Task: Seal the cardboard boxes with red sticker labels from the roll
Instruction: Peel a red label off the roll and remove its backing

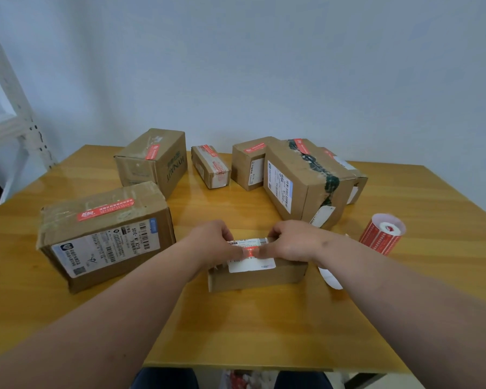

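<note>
A red sticker label (pixel 249 252) is pressed onto the small cardboard box (pixel 257 272) by curled fingers of the left hand (pixel 216 242) and right hand (pixel 289 244). The sticker roll (pixel 382 234) is stood right of that box.

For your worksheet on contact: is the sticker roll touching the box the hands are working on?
Apart. The head view shows bare table between the sticker roll and the box under the hands.

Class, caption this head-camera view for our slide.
Both hands press a red sticker label onto a small brown cardboard box on a wooden table.
</note>
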`<state>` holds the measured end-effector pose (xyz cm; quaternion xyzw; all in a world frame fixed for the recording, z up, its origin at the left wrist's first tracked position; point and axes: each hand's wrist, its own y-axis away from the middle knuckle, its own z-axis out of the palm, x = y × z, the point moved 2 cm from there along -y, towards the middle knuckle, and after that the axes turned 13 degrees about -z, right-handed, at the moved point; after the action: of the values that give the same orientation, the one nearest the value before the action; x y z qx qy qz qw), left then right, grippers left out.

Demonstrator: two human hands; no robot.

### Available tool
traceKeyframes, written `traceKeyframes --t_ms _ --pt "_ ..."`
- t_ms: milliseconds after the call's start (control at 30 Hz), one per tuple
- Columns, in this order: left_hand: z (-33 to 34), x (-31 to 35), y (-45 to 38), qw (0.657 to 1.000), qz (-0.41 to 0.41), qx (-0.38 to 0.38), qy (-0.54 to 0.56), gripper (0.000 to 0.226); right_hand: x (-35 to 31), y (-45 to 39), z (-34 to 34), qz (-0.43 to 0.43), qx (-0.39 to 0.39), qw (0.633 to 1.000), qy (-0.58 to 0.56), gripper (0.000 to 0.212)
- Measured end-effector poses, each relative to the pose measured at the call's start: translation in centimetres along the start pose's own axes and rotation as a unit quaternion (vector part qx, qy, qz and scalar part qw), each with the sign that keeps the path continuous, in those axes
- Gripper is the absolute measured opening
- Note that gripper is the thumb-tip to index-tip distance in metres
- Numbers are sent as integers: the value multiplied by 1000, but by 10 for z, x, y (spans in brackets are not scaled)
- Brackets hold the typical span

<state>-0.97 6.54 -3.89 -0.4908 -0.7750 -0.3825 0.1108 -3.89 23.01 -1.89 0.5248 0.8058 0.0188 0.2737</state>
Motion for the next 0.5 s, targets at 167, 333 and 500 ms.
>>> traceKeyframes --t_ms 167,333,500 --pt "-5 -3 2 999 5 -30 20 33 4 4 -6 -3 -9 999 -30 50" --pt "-10 -6 2 994 -17 -76 77 29 12 6 -8 16 -11 995 -94 46" --pt "-5 -5 1 993 -19 -58 101 17 9 4 -1 34 45 989 -134 37"
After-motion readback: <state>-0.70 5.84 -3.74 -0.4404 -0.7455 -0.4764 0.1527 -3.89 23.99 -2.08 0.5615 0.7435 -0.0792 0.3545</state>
